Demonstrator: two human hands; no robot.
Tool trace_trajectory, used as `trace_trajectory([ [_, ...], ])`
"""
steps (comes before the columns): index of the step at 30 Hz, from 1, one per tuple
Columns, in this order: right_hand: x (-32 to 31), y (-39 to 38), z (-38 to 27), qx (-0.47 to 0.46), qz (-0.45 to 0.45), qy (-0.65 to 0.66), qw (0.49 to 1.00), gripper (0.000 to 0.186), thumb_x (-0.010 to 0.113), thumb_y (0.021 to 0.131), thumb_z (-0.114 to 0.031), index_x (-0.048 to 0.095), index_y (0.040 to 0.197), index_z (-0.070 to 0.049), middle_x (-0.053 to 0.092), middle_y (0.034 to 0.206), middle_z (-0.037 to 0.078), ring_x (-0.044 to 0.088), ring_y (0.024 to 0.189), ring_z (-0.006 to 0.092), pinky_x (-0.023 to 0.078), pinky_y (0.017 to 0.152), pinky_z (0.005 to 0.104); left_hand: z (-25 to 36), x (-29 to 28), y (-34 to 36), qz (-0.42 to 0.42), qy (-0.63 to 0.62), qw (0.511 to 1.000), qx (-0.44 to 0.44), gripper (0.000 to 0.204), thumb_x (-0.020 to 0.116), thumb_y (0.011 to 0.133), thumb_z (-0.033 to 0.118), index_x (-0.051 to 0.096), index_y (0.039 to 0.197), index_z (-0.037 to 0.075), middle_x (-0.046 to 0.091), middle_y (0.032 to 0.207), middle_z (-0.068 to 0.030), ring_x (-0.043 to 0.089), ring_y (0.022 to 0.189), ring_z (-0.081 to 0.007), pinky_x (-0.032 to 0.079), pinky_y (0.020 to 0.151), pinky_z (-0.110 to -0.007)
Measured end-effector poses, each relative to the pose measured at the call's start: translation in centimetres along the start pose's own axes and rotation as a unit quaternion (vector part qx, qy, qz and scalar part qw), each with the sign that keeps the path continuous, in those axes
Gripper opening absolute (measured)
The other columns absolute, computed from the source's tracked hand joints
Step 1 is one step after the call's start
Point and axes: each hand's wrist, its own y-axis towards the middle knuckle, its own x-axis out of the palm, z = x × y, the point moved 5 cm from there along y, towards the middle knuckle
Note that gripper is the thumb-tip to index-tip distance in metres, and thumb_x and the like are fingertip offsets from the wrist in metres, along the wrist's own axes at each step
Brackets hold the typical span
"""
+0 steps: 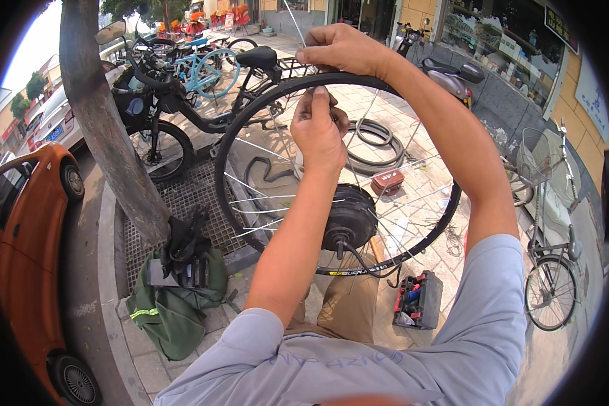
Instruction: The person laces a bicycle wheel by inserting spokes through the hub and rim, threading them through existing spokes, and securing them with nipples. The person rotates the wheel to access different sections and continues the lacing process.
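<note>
A black wheel rim (348,272) stands in front of me, with a black hub motor (350,215) low inside it and a cable at its axle. Several silver spokes run from the hub; on the left some loose ends (257,200) stop short of the rim. My right hand (342,51) is above the rim's top, its fingers closed on a thin silver spoke (293,17) that slants up and left. Inside the rim, just below its top, my left hand (320,128) is pinched closed. Whatever lies between its fingertips is too small to make out.
Black tyres (379,155) and a brown-red box (388,182) lie on the paving beyond the wheel. An open toolbox (418,300) sits near my right, a green bag (172,308) at left. A tree trunk (105,108), parked bikes (250,57) and an orange car (30,271) stand around.
</note>
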Motion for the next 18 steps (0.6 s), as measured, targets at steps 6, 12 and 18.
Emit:
trace_trajectory([
  [6,0.1,-0.1,-0.2,0.006,-0.004,0.004,1.0,0.04,0.073,0.094,-0.043,0.068,0.089,-0.004,0.055,0.07,-0.004,0.047,0.065,0.0062,0.038,0.058,0.0269,-0.2,-0.3,0.1,-0.04,-0.064,0.996,-0.053,0.016,0.059,0.103,0.022,0.062,0.101,0.006,0.061,0.081,-0.0024,0.055,0.052,-0.0115,0.032,0.04,-0.024],
  [12,0.0,-0.3,-0.8,0.005,-0.003,0.0,1.0,0.041,0.074,0.093,-0.044,0.069,0.088,-0.004,0.055,0.071,-0.004,0.047,0.066,0.0063,0.038,0.058,0.0272,0.3,0.3,-0.2,-0.006,0.002,1.0,-0.005,0.015,0.058,0.103,0.02,0.062,0.103,0.006,0.062,0.082,-0.0037,0.057,0.055,-0.0134,0.035,0.042,-0.026],
  [18,0.0,-0.5,-1.3,-0.002,-0.008,0.01,1.0,0.04,0.074,0.093,-0.043,0.07,0.091,-0.003,0.056,0.071,-0.004,0.048,0.067,0.0063,0.038,0.058,0.027,0.5,0.2,-0.1,-0.039,-0.041,0.997,-0.045,0.014,0.06,0.102,0.02,0.062,0.104,0.006,0.063,0.085,-0.0045,0.06,0.06,-0.0153,0.038,0.043,-0.027],
])
